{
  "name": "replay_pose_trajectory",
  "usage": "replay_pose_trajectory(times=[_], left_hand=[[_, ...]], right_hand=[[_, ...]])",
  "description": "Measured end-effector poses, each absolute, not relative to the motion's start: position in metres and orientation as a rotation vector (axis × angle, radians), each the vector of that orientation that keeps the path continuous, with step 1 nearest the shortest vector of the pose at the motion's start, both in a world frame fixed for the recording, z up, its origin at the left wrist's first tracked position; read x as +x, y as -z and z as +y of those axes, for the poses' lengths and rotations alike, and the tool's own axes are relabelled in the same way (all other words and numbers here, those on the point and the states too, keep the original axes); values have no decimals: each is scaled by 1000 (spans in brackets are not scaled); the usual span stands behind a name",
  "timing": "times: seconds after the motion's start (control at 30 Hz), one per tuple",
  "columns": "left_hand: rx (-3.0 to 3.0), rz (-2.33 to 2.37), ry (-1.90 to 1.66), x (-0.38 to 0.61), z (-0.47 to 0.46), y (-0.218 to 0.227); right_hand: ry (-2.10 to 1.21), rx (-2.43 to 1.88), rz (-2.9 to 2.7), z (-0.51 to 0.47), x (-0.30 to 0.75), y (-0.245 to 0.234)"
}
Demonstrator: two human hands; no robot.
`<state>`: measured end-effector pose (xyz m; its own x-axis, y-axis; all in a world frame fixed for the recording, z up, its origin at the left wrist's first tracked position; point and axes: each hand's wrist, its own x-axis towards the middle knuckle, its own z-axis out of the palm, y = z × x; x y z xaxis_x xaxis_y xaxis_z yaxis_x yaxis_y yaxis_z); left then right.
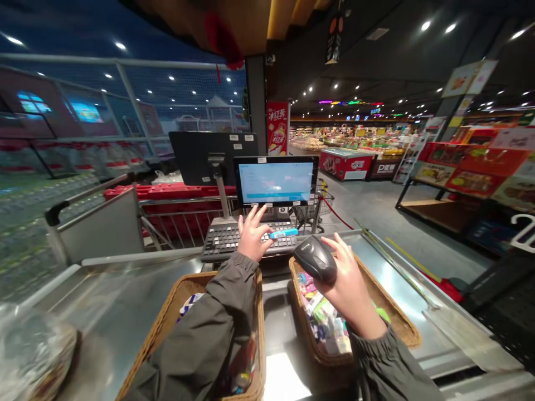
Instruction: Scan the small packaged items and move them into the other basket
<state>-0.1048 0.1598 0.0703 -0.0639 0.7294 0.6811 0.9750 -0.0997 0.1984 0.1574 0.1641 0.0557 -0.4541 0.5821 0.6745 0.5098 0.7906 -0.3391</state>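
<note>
My left hand (252, 234) is over the keyboard (223, 236), pinching a slim light-blue pack (284, 233) with a white label between thumb and finger. The other fingers stretch up toward the lower edge of the lit screen (276, 181). In my right hand (349, 284) is a black barcode scanner (314, 259), its rounded head facing left toward the pack, apart from it. Beneath that hand stands a wicker basket (298, 289) full of small colourful packages (328, 317). My left forearm covers much of another wicker basket (167, 312) with a few packaged items in it.
A metal counter (104, 301) runs beneath both baskets. At its left end lies a clear plastic bag (33, 345), partly blurred. A second monitor (200, 159) shows its back behind the keyboard. Farther off are metal railings (184, 223), a shopping cart (326, 200) and product shelves (468, 161).
</note>
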Motion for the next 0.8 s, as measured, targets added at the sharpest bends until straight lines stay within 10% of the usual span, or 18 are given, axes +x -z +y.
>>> replay_pose_trajectory(times=[0.8], left_hand=[[-1813, -1852, 944, -159, 119, -71]], right_hand=[[-189, -792, -2288, 126, 99, -62]])
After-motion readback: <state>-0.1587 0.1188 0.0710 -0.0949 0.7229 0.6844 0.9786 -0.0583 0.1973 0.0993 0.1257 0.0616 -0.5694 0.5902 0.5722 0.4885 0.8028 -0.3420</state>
